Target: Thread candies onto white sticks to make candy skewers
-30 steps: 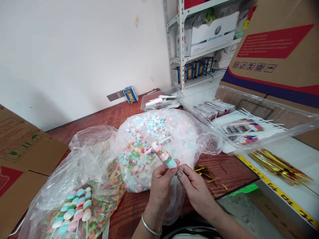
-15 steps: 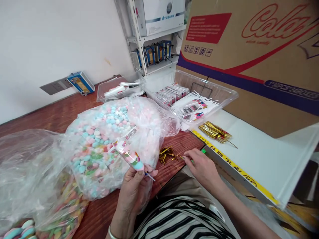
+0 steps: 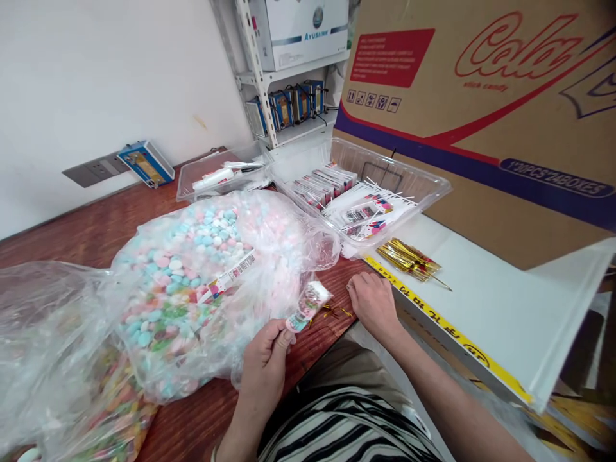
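Note:
My left hand (image 3: 268,359) is closed around the lower end of a wrapped marshmallow stick (image 3: 308,307), its thumb on the near side. The clear printed wrapper tilts up to the right, and the stick is hidden by the fingers. Behind it, partly covered, lie gold twist ties (image 3: 328,312) on the reddish wooden table (image 3: 312,354). My right hand (image 3: 373,301) rests at the table's right edge with its fingers curled together. Whatever those fingers hold, if anything, is hidden. A large clear bag of pastel marshmallows (image 3: 212,224) bulges beside my left hand, with a printed wrapper (image 3: 228,276) lying on top.
A clear plastic bin (image 3: 433,192) holds printed wrappers and white sticks. More gold twist ties (image 3: 409,260) lie on the white surface at right, before a big cardboard box (image 3: 462,115). A bag of colourful gummies (image 3: 113,410) is at left; a shallow clear tray (image 3: 187,183) stands behind.
My left hand has moved right and turned the wrapped marshmallow stick from leaning left to leaning right. My right hand has shifted slightly up and left, with its fingers curled in more.

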### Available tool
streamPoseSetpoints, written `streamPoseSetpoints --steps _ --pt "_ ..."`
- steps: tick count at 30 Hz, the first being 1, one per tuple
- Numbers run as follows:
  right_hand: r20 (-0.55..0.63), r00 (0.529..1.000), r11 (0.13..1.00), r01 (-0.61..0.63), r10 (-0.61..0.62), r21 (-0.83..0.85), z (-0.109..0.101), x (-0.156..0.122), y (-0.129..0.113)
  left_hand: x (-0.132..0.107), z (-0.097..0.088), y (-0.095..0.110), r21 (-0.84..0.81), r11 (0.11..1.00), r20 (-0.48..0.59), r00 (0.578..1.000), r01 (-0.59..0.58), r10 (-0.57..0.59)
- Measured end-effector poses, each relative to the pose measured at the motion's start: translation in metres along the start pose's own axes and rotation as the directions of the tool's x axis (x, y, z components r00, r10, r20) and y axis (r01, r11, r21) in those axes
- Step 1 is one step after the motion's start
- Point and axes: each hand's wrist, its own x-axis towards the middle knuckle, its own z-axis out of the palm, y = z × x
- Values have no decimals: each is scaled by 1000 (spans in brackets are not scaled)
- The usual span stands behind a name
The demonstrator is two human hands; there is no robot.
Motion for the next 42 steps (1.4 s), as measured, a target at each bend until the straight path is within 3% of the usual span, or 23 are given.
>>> streamPoseSetpoints --steps 3,6,8,11,16,18,21,24,27,28,30,32,35,38,40,42 --pt "-60 998 994 -15 22 109 -14 -13 -6 6 2 5 426 886 75 983 -182 166" --pt "-86 996 961 0 25 275 -32 -35 -30 15 9 4 623 711 141 941 -327 309" --pt "19 1000 816 -21 13 577 -36 -47 -52 20 15 2 687 611 190 909 -393 371" --pt "142 990 640 -108 -2 761 -28 -54 -79 24 24 1 743 502 218 869 -442 444" --pt "252 964 495 -258 79 830 -7 -48 -91 25 25 6 712 517 117 806 -475 580" --pt "282 953 465 -300 110 833 -4 -47 -91 24 23 6 689 542 98 802 -482 589" --pt "288 950 460 -312 123 831 -2 -46 -91 22 21 7 632 621 87 838 -464 538" --pt "245 963 508 -268 114 819 -1 -45 -91 22 22 9 476 794 -4 902 -378 432" --pt "166 982 609 -188 93 771 2 -42 -89 24 24 11 100 988 -69 990 -115 122" --pt "147 986 638 -165 81 752 4 -41 -87 26 25 12 -71 997 -42 999 8 -11" --pt "126 991 679 -128 52 723 5 -38 -85 28 26 13 -368 904 71 975 220 -208" --pt "108 994 701 -94 25 707 4 -35 -84 29 27 15 -537 779 158 946 324 -284" --pt "56 998 686 -27 -20 727 -4 -31 -85 29 27 18 -632 689 198 933 355 -300" --pt "122 987 622 -30 -106 783 -14 -28 -87 28 27 19 -649 680 193 938 342 -288" --pt "196 973 618 -80 -121 782 -17 -26 -88 28 27 18 -619 715 182 945 325 -272" --pt "226 970 622 -125 -85 773 -18 -25 -88 26 27 15 -502 824 138 965 261 -222"
